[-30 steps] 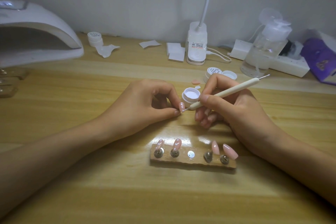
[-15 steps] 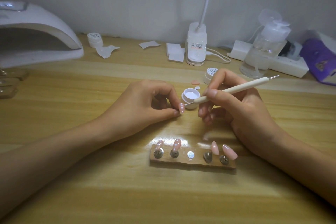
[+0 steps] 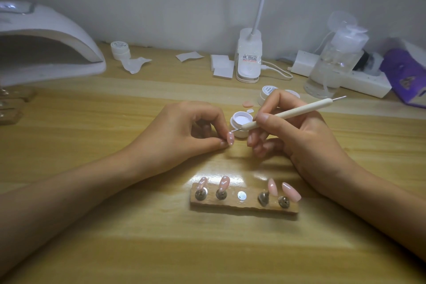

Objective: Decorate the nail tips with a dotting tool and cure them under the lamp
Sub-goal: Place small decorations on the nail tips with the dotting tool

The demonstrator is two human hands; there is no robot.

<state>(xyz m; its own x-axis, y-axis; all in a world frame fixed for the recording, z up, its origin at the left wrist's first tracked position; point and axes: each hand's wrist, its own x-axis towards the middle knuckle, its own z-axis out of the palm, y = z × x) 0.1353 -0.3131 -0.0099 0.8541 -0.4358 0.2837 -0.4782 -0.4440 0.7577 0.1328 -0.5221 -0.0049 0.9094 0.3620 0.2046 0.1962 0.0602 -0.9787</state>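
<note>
My left hand (image 3: 182,136) pinches a pink nail tip (image 3: 230,139) with small white dots between thumb and forefinger. My right hand (image 3: 292,136) grips a white dotting tool (image 3: 290,113) like a pen; its metal point touches the top of that nail tip. Just behind stands an open white gel pot (image 3: 242,122). In front lies a wooden holder (image 3: 243,202) carrying several pink nail tips on metal stands, with one bare metal disc in its middle. The white curing lamp (image 3: 46,41) sits at the far left.
A closed gel jar (image 3: 119,49) and paper scraps lie at the back. A desk lamp base (image 3: 249,55), a pump bottle (image 3: 334,62), a power strip (image 3: 350,78) and a purple pack (image 3: 405,76) line the back right. More wooden holders (image 3: 11,108) sit at the left edge.
My right hand lifted the tool's point to the gel pot, then brought it back down onto the nail tip. My left hand stayed still.
</note>
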